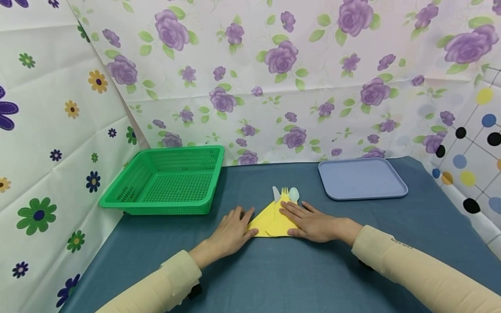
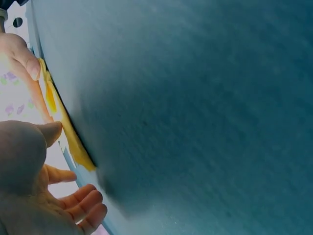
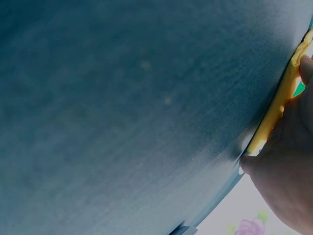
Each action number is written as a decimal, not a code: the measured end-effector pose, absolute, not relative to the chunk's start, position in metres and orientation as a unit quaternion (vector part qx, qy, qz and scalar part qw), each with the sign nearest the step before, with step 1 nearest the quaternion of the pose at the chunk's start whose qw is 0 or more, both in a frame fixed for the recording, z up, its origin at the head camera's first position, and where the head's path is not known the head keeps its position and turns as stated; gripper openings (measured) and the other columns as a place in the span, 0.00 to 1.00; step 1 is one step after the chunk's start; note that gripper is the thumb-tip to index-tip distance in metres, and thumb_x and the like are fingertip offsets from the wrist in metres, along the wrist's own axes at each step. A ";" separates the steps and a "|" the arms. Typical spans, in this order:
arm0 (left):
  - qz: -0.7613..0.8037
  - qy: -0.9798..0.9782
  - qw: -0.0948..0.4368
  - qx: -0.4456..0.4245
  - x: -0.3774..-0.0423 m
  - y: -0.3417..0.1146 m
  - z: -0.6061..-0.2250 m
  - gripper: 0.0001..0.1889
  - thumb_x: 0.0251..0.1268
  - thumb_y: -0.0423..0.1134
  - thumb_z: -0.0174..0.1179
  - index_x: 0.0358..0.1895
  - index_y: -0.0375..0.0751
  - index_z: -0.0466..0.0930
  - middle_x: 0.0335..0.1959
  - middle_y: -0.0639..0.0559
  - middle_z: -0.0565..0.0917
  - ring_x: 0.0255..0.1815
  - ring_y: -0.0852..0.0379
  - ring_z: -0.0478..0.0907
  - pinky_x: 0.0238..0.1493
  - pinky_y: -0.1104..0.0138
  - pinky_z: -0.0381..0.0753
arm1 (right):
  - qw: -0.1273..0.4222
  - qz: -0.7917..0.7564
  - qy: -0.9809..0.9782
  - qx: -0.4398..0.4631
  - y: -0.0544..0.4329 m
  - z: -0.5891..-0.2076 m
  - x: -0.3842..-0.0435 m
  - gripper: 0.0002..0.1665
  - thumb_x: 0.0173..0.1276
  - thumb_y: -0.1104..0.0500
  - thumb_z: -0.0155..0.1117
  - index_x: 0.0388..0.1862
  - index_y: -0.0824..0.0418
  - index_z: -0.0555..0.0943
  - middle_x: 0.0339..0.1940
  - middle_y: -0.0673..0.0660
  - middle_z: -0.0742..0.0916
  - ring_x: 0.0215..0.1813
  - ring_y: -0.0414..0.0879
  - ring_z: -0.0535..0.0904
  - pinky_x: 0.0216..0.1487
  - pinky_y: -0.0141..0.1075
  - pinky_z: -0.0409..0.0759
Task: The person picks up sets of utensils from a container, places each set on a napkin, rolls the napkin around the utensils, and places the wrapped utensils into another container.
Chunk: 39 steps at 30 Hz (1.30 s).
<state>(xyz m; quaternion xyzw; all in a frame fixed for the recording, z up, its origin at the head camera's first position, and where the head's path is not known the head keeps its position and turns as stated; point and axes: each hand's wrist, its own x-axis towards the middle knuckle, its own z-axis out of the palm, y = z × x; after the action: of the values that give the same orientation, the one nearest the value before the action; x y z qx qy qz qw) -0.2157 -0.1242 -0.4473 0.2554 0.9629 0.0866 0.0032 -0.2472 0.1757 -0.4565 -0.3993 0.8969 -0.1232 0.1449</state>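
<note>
A folded yellow napkin point(image 1: 270, 222) lies on the table with a white plastic knife point(image 1: 276, 194), a yellow fork point(image 1: 285, 191) and a pale spoon point(image 1: 294, 194) sticking out of its far end. My left hand point(image 1: 232, 231) rests at the napkin's left corner, thumb and index finger on its edge. Across the napkin's right part, my right hand point(image 1: 315, 224) lies flat with its fingers spread. The left wrist view shows the napkin point(image 2: 68, 129) edge-on beside my thumb. Lower parts of the cutlery are hidden in the folds.
A green plastic basket point(image 1: 209, 198) stands at the back left of the blue-covered table point(image 1: 270, 278). At the back right lies a blue-grey tray point(image 1: 362, 177). Flowered cloth point(image 1: 250, 87) hangs behind the table, with more patterned cloth at both sides.
</note>
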 end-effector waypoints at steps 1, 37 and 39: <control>0.083 0.964 0.000 0.253 -0.215 -0.124 -0.448 0.33 0.80 0.54 0.57 0.78 0.38 0.68 0.53 0.40 0.76 0.44 0.49 0.72 0.42 0.58 0.73 | 0.145 -0.123 0.897 -0.399 0.176 -0.456 -0.247 0.44 0.86 0.37 0.42 0.88 0.55 0.46 0.89 0.54 0.46 0.87 0.52 0.41 0.83 0.61 0.39; 0.131 0.962 -0.020 0.238 -0.223 -0.121 -0.450 0.09 0.81 0.35 0.56 0.35 0.42 0.74 0.29 0.52 0.70 0.29 0.55 0.66 0.32 0.62 0.68 | 0.144 -0.133 0.894 -0.402 0.177 -0.458 -0.248 0.43 0.86 0.38 0.43 0.88 0.56 0.45 0.89 0.56 0.46 0.87 0.54 0.42 0.82 0.62 0.39; 0.143 0.961 -0.017 0.237 -0.224 -0.121 -0.449 0.10 0.82 0.35 0.55 0.35 0.43 0.74 0.29 0.52 0.69 0.28 0.56 0.66 0.31 0.63 0.69 | 0.146 -0.132 0.894 -0.402 0.176 -0.457 -0.248 0.43 0.86 0.38 0.43 0.88 0.56 0.46 0.89 0.55 0.46 0.87 0.54 0.42 0.83 0.61 0.39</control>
<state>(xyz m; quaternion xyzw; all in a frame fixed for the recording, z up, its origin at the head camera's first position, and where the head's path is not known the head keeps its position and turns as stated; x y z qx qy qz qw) -0.2240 -0.1213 -0.4489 0.2373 0.9607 0.1429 -0.0172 -0.2476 0.1764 -0.4566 -0.4020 0.8943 -0.1317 0.1457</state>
